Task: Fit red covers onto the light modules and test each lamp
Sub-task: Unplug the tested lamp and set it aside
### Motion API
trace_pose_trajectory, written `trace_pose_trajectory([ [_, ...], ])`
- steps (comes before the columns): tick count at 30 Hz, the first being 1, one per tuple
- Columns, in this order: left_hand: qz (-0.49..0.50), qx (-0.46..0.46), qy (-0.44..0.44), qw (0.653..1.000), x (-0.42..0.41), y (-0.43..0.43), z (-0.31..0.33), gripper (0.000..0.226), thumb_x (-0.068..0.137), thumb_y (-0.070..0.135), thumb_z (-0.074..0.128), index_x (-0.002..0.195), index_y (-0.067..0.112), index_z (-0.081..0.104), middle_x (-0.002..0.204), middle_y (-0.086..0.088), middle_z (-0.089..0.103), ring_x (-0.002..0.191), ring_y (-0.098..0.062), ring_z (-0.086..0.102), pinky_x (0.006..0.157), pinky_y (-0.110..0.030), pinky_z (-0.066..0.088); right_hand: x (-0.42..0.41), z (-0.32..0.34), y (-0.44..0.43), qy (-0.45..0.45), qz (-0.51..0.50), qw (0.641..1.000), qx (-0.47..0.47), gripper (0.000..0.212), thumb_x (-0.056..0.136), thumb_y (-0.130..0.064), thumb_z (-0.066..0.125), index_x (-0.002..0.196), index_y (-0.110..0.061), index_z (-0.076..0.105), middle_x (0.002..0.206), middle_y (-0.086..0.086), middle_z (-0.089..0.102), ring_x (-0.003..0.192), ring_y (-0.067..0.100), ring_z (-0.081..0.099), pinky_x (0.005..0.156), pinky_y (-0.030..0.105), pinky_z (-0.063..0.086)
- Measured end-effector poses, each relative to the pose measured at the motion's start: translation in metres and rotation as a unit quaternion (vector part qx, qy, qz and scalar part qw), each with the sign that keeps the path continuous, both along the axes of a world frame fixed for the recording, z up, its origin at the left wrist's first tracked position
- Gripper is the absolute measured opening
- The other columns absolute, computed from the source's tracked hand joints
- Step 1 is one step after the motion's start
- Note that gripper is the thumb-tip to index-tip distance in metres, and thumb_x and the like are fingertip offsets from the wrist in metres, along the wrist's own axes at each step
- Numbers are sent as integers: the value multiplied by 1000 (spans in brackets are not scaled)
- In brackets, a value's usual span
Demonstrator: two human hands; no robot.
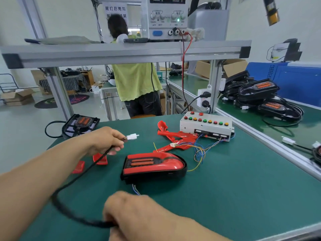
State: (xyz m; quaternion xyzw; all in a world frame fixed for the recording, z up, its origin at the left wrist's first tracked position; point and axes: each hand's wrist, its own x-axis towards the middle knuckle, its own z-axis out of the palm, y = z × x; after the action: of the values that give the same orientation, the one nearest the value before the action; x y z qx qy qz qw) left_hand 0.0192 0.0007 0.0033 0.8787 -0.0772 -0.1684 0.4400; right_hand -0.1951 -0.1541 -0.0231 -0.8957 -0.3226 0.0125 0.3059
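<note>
A light module with a red cover [154, 166] lies on the green mat in the middle of the table. Its black cable [74, 181] loops left and toward me. My left hand [106, 140] pinches the cable just behind its white plug [132, 136], held above the mat. My right hand [137, 216] grips the cable's near loop at the front edge. A white test box [206, 126] with coloured buttons sits at the back right, with thin wires and a small white connector [173, 145] trailing toward the lamp.
Loose red covers [173, 139] lie by the test box, and small red pieces [99, 159] lie at the left. An uncovered black module [80, 124] rests at the far left edge. More modules [260, 94] are stacked right. A power supply [166, 18] stands on the shelf. A person stands beyond.
</note>
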Motion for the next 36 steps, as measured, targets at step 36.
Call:
trace_pose_trajectory([
  [36, 32, -249, 90, 964, -81, -64, 13, 15, 76, 26, 75, 84, 13, 77, 105, -20, 53, 97, -31, 42, 86, -44, 30, 64, 21, -102, 156, -393, 608, 673, 16, 94, -10, 57, 82, -19, 62, 68, -2, 56, 58, 9, 47, 58, 23, 38],
])
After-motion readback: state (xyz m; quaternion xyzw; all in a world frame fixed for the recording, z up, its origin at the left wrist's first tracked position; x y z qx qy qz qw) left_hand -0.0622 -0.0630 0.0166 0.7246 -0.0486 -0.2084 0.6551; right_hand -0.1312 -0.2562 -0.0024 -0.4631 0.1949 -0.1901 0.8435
